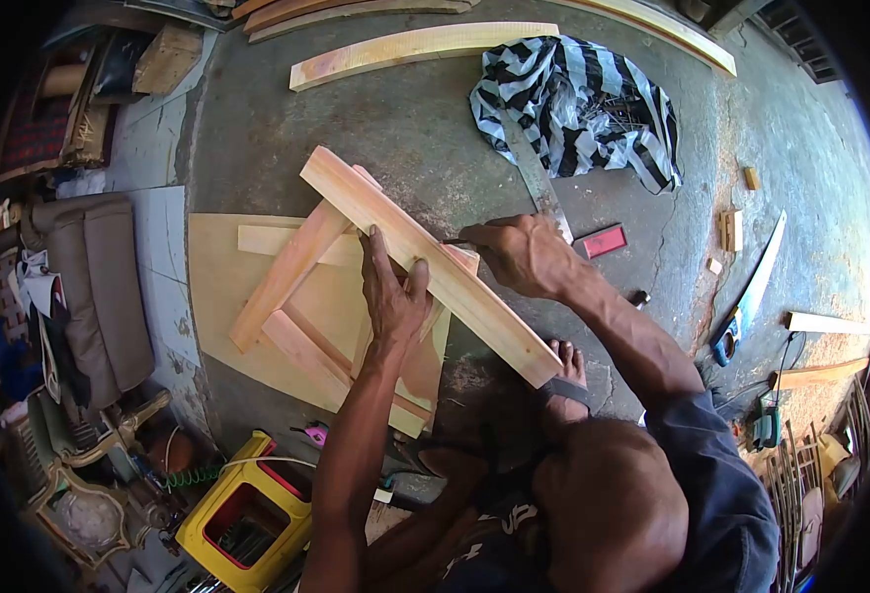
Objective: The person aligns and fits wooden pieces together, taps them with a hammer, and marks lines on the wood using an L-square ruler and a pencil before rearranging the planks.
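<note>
A pale wooden plank lies slantwise across other joined or stacked wooden pieces. My left hand grips its near-left edge, thumb and fingertips pressed on the wood. Against the plank's far edge, my right hand is closed round a thin dark pencil-like stick; its exact kind is too small to tell. Under the plank, a wooden crosspiece and another wooden piece rest on a tan sheet. Beside my right hand are a flat metal blade and a red rectangular piece.
A striped plastic bag holding what look like nails lies ahead, near a long board. To the right are a handsaw and small wood blocks. A yellow stool and a brown cushioned seat stand left.
</note>
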`<action>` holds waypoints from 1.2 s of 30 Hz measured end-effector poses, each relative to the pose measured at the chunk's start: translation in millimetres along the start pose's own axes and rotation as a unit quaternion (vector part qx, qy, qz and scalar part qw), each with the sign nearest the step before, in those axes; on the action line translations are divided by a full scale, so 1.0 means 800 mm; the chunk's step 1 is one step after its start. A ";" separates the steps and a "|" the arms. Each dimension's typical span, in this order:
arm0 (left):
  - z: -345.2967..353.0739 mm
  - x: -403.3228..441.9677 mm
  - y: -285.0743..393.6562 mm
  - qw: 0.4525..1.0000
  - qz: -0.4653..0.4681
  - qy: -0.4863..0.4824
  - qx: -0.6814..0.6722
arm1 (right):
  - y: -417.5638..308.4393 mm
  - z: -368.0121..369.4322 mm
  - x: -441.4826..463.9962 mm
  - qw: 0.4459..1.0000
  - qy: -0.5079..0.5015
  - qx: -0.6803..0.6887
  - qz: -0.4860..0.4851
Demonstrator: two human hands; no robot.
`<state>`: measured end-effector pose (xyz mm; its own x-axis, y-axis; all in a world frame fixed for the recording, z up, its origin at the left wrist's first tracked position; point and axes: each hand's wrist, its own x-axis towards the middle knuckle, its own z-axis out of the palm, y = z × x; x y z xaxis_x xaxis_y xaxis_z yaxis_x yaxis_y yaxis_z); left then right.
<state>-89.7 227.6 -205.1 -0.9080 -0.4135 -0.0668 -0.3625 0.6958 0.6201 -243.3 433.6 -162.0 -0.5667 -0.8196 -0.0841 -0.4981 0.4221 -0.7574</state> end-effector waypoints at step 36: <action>-0.001 0.000 0.008 0.999 0.008 0.023 0.037 | -0.021 0.023 -0.101 0.997 0.055 0.042 0.042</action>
<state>-92.3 231.4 -200.5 -0.9041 -0.4269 -0.0194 -0.3632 0.7437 0.5612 -176.9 485.3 -154.7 -0.6748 -0.7335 -0.0808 -0.3924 0.4494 -0.8025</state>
